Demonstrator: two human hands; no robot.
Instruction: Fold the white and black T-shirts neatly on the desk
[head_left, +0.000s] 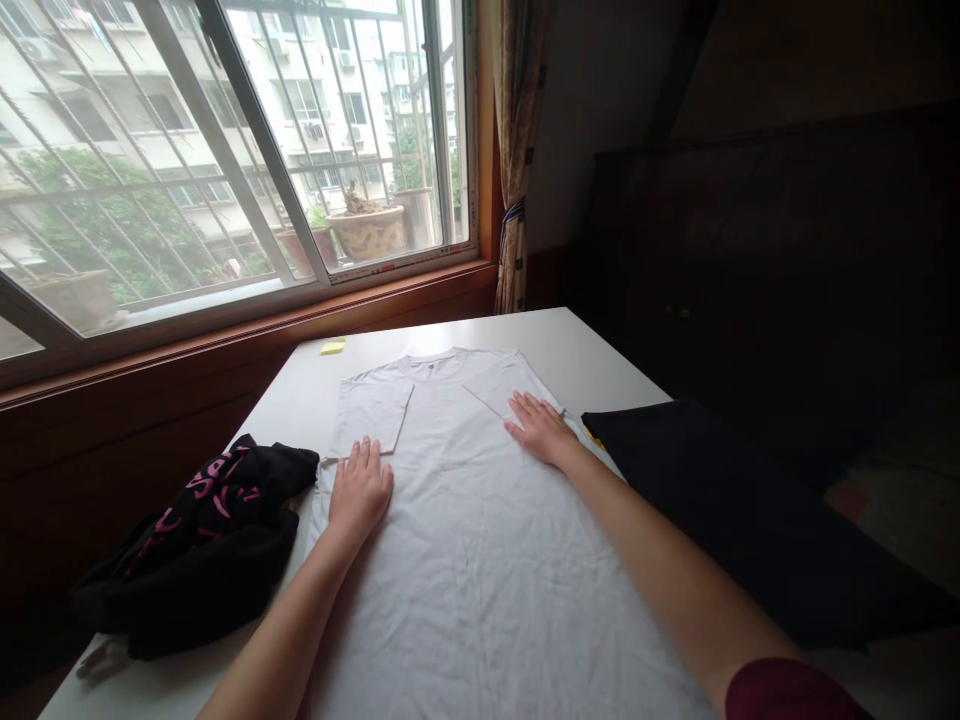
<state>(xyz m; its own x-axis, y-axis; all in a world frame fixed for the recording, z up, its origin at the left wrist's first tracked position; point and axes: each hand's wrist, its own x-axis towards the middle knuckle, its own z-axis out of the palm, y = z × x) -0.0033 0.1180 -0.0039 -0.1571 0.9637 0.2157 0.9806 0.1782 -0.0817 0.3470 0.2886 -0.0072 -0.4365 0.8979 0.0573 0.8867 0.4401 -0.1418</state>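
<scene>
A white T-shirt (pixel 465 530) lies spread on the white table, its neckline toward the window. Both of its sleeves are turned inward over the body. My left hand (pixel 361 490) rests flat on the shirt's left edge, just below the left sleeve (pixel 373 415), with fingers stretched out. On the other side, my right hand (pixel 541 428) lies flat with fingers extended, partly over the right sleeve (pixel 499 387). Faint creases run down the shirt's middle. Neither hand grasps anything.
Crumpled black clothing with pink lettering (pixel 225 530) lies at the table's left edge. Dark folded cloth (pixel 697 490) is on the right. A yellow sticky note (pixel 332 346) sits at the back left of the table (pixel 525 330). Beyond are a window (pixel 225 150) and a tied curtain (pixel 516 200).
</scene>
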